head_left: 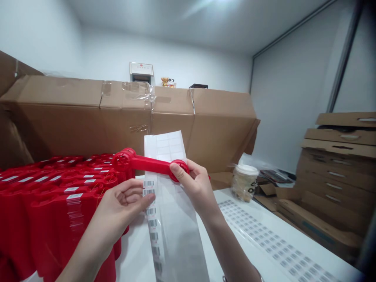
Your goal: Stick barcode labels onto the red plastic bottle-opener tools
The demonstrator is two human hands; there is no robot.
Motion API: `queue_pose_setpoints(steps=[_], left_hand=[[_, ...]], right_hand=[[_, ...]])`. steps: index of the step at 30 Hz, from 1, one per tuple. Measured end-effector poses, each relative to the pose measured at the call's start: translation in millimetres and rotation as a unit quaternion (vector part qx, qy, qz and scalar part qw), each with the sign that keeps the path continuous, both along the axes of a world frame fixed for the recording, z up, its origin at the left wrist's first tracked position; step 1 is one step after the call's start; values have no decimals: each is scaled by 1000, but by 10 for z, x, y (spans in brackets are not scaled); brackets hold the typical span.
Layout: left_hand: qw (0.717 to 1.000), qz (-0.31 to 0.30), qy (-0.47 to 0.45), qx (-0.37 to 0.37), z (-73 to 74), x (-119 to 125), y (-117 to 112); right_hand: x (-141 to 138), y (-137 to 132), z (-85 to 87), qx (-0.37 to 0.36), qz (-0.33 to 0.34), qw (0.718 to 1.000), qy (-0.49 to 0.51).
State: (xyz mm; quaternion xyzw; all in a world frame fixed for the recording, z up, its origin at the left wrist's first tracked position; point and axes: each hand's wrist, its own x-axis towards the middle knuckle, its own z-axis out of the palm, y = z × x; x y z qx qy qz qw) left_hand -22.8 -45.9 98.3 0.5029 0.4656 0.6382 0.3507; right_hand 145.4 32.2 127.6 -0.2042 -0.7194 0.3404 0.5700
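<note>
My right hand (196, 184) grips one end of a red plastic handle piece (147, 162) and holds it level in the air, together with the top of a long white label backing sheet (167, 149) that hangs down in front of me. My left hand (125, 201) pinches at a barcode sticker (149, 192) on the left column of that sheet. Several barcode stickers run down the strip below my fingers.
Stacks of red plastic pieces with white labels (58, 188) fill the left. A big open cardboard box (117, 113) stands behind. On the white table (235, 250) lie another barcode sheet (264, 239) and a lidded paper cup (244, 182). Flat cartons (337, 164) pile up at right.
</note>
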Motion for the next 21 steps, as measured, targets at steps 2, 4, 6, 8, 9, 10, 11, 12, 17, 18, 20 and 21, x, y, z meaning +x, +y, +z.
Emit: queue_pose_setpoints(steps=[2, 4, 6, 8, 9, 10, 11, 12, 17, 18, 20, 21], left_hand=[[999, -42, -12, -10, 25, 25, -27], [997, -71, -18, -33, 37, 53, -50], [995, -85, -6, -52, 28, 82, -57], [992, -114, 13, -56, 6, 113, -43], [989, -137, 17, -57, -6, 129, -31], [985, -160, 17, -57, -14, 146, -18], [983, -176, 15, -56, -19, 161, -6], [982, -182, 10, -54, -20, 174, 3], [990, -119, 49, -61, -1, 182, -19], [990, -109, 61, -60, -4, 174, -34], [990, -107, 62, -66, -28, 152, -58], [989, -115, 56, -78, -50, 143, -64]], right_hand=[[16, 37, 5, 1, -2, 1000, 6], [37, 74, 9, 7, -14, 1000, 21], [63, 101, 16, 11, -28, 999, 34], [87, 110, 23, 12, -34, 999, 36], [96, 107, 26, 11, -32, 999, 35], [102, 99, 28, 11, -29, 999, 33], [108, 90, 30, 13, -25, 999, 33], [112, 80, 31, 15, -23, 999, 34], [152, 85, 44, 25, -35, 998, 42], [164, 100, 46, 22, -37, 998, 43], [186, 140, 47, 20, -42, 998, 52], [198, 163, 47, 20, -45, 997, 64]])
